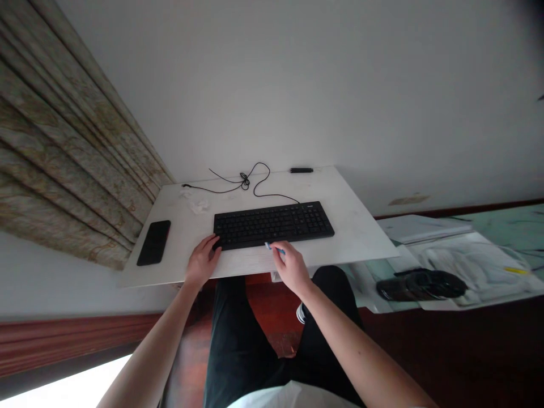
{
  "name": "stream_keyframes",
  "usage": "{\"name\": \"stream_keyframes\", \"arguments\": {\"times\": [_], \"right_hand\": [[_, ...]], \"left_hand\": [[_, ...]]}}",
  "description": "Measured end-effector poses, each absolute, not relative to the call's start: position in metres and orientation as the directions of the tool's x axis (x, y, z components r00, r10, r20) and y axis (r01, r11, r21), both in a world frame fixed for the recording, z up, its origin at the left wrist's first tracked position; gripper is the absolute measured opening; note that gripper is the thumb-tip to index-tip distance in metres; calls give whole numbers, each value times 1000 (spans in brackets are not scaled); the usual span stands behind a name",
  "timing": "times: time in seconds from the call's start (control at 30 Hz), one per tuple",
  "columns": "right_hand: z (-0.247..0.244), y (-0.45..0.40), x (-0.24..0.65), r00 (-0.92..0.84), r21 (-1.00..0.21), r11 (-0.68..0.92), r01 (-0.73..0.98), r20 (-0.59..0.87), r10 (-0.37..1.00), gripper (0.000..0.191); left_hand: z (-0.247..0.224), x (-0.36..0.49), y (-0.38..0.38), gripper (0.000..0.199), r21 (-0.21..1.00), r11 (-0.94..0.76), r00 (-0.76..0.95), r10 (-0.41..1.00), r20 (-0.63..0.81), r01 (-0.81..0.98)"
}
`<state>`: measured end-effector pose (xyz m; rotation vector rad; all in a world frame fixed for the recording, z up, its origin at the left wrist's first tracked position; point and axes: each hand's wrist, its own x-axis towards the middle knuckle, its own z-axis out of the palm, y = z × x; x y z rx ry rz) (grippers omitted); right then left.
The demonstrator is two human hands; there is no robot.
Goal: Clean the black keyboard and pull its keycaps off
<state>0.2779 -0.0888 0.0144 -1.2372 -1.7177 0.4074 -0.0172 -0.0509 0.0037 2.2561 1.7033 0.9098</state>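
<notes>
A black computer keyboard (272, 225) lies on the white desk (352, 226). My left hand (203, 260) rests at its front left corner, fingertips on the edge and holding nothing. My right hand (289, 266) sits just in front of the keyboard, pinching a slim blue and white pen (274, 247) against the desk. A black smartphone (153, 242) lies face up to the left of my left hand. Behind the keyboard runs a thin black cable (244, 181), with a crumpled white tissue (199, 207) near it.
A small black stick (301, 170) lies at the desk's far edge. A patterned curtain (63, 153) hangs at the left. To the right, a lower surface holds papers (425, 228) and a dark object (420, 285). My black-trousered legs (331, 306) are below the desk.
</notes>
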Motion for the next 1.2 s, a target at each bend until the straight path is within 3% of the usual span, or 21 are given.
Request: {"name": "stream_keyframes", "arguments": {"times": [0.17,0.4,0.53,0.63,0.77,0.9,1.03,1.2], "right_hand": [[11,-88,299,-34,-657,405,635,501,865,19],[6,-104,440,267,-564,99,820,530,805,25],[15,-105,478,493,-625,-85,776,516,701,30],[20,-91,454,544,-761,-37,648,429,721,33],[23,-62,362,344,-913,177,368,311,886,35],[33,-32,256,-73,-923,303,238,294,953,22],[46,-7,180,-321,-881,384,277,291,901,10],[55,8,146,-479,-752,492,439,267,836,11]], "left_hand": [[3,-19,-51,38,498,-332,155,919,363,801],[1,-17,-51,37,494,-327,141,916,376,805],[2,-15,-51,36,495,-329,140,914,380,805],[4,-14,-51,38,508,-329,136,916,378,796],[4,-15,-51,42,545,-288,72,921,383,788],[1,-18,-50,41,572,-230,9,931,364,788],[0,-21,-49,37,598,-205,-27,934,355,775],[1,-23,-47,33,628,-204,-43,934,355,751]]}}
